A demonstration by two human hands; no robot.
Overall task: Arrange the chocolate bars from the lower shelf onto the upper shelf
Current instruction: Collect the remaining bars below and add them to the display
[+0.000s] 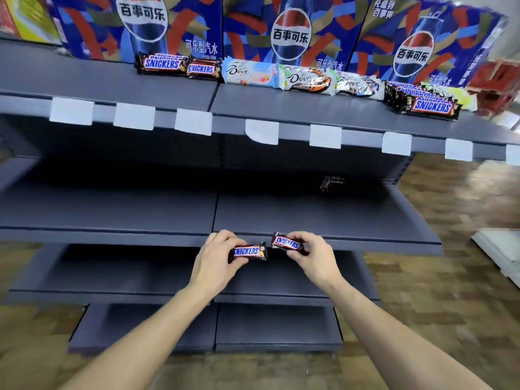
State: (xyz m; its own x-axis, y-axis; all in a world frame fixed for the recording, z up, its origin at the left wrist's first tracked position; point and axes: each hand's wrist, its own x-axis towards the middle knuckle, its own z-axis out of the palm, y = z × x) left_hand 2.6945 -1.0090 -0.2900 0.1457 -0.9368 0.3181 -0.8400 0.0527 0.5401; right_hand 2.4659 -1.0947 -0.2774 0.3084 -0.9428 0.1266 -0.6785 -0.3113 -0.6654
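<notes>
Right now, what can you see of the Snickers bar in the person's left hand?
The Snickers bar is a small brown glossy wrapper with blue lettering on white, edged red, and crimped ends. It lies roughly level, logo facing the camera. The left hand pinches its left end, leaving the right end free. It hangs in front of the lower shelf edge, apart from the bar in the other hand.

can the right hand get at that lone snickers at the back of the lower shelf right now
Probably not yet: the right hand already grips a Snickers bar. The path to the lone bar looks unobstructed.
</notes>
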